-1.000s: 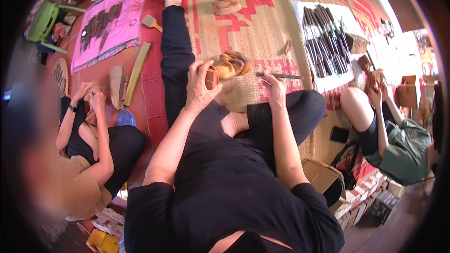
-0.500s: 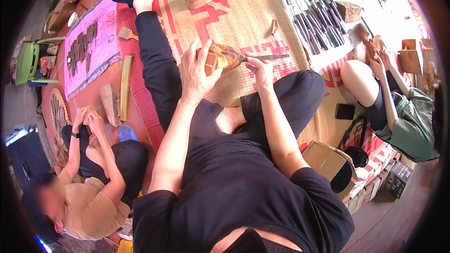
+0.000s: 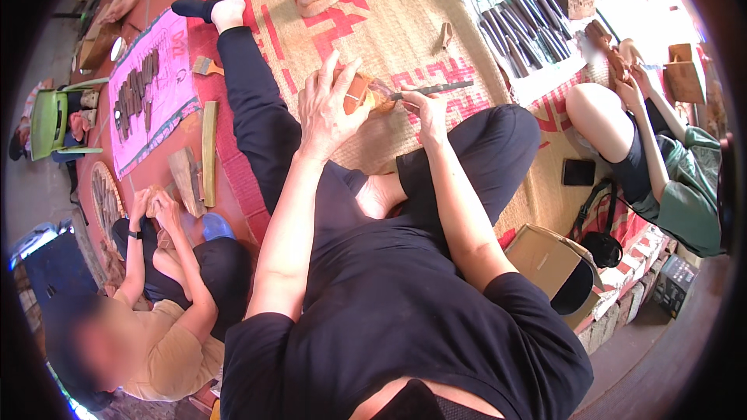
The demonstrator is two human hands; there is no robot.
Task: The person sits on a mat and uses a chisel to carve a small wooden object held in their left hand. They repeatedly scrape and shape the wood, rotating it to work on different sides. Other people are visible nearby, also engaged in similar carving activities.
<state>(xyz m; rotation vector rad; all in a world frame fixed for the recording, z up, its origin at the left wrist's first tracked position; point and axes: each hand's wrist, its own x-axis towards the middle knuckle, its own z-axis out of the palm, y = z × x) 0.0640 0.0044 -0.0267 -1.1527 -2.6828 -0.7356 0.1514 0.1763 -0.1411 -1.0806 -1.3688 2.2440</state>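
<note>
Wooden carving (image 3: 366, 95), presumably stiff, light, best held at its flat end: left hand (image 3: 325, 113) half-curled there; right hand (image 3: 429, 113), right of carving, pinching a dark tool (image 3: 448, 87).

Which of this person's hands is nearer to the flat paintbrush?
Left. The left hand, gripping the wooden piece, is right of the paintbrush, across the outstretched leg. The right hand, holding a slim dark tool, is farther right.

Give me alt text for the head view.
A seated person's left hand holds a brown wooden piece; the right hand holds a slim dark tool with one end close to it. Dark tools lie on a white cloth at upper right.
</note>
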